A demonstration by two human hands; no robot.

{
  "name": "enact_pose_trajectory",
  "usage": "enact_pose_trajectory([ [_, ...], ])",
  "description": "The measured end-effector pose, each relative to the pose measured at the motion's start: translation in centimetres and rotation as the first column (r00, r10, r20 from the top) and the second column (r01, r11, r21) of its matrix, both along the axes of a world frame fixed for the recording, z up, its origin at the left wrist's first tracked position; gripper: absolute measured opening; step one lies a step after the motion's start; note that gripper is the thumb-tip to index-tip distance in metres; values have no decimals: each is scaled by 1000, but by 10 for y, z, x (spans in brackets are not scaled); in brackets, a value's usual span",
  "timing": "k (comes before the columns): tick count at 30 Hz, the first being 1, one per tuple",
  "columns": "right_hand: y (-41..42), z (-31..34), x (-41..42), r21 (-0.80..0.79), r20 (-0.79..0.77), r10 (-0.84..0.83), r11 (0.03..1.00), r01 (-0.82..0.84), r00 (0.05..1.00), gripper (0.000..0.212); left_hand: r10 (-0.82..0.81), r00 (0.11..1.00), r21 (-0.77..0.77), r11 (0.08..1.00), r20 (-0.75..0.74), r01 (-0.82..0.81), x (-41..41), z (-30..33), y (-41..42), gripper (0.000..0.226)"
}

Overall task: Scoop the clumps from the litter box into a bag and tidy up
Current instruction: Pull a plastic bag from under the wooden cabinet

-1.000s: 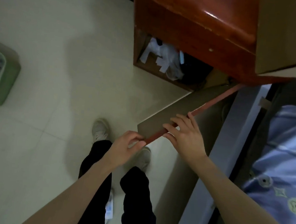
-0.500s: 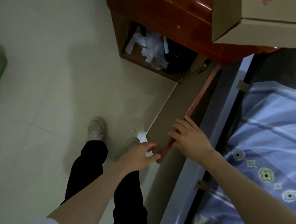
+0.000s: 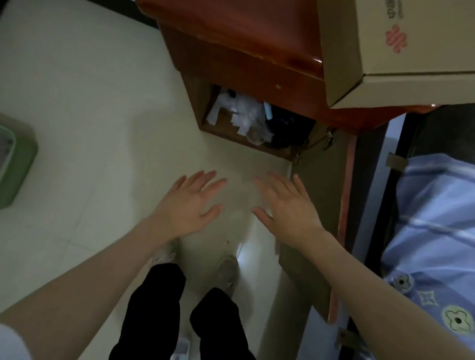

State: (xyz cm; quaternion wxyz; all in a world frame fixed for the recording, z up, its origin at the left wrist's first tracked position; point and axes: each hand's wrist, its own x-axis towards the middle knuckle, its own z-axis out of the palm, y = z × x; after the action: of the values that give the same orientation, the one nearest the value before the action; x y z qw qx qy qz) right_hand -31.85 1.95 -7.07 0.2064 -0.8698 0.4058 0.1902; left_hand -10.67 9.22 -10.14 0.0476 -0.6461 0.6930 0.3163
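Both hands are out in front, fingers spread wide, holding nothing. The left hand (image 3: pixel 189 204) and the right hand (image 3: pixel 288 211) float above the floor (image 3: pixel 92 107), just in front of the little red cabinet (image 3: pixel 243 44), whose door (image 3: pixel 313 222) stands wide open beside the right hand.

I think the person is looking for a bag. Inside the cabinet sit white crumpled plastic bags (image 3: pixel 245 116) and something black (image 3: pixel 287 129). Next, a hand needs to reach in and pinch one bag out.

The green litter box (image 3: pixel 14 164) is far off to the left, cut off by the edge. I cannot see a scoop. The back of the cabinet is too dark to make out.
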Motion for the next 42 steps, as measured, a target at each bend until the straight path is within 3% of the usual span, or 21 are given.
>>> enact_pose_trajectory([
  [6, -36, -69, 36, -36, 22, -119, 992, 120, 993, 67, -17, 996, -131, 991, 89, 29, 24, -49, -46, 81],
  [12, -77, -178, 56, -131, 38, -247, 959, 250, 968, 68, -54, 988, -169, 983, 145, 78, 44, -164, -90, 82],
  [17, -130, -270, 75, -233, 110, -393, 882, 408, 913, 69, -18, 998, -306, 952, 56, 34, 59, -258, -128, 84],
  [20, -156, -312, 85, -169, 98, -515, 834, 525, 851, 82, 120, 976, -283, 944, -184, -169, 56, -303, -156, 82],
  [23, -167, -351, 90, -68, 188, -646, 743, 666, 740, 81, 313, 776, -116, 890, -548, -441, 43, -326, -188, 74],
  [26, -162, -366, 87, 7, 426, -621, 729, 684, 658, 47, 437, 567, 98, 843, -699, -529, 28, -333, -210, 56],
  [29, -149, -361, 82, 99, 445, -496, 855, 509, 746, 44, 562, 375, 276, 758, -737, -592, 17, -335, -223, 62],
  [32, -150, -355, 72, -57, 403, -430, 869, 491, 808, 31, 621, 272, 387, 714, -735, -584, 11, -336, -238, 45],
  [35, -172, -345, 66, -196, 570, -521, 665, 721, 635, 35, 626, 325, 346, 711, -709, -613, 10, -332, -250, 8],
  [37, -202, -350, 70, -83, 605, -625, 567, 819, 494, 33, 626, 422, 219, 692, -655, -688, 16, -334, -251, 8],
  [42, -253, -374, 96, 353, 307, -914, 367, 861, 264, 47, 690, 270, 306, 590, -672, -747, 34, -336, -232, 14],
])
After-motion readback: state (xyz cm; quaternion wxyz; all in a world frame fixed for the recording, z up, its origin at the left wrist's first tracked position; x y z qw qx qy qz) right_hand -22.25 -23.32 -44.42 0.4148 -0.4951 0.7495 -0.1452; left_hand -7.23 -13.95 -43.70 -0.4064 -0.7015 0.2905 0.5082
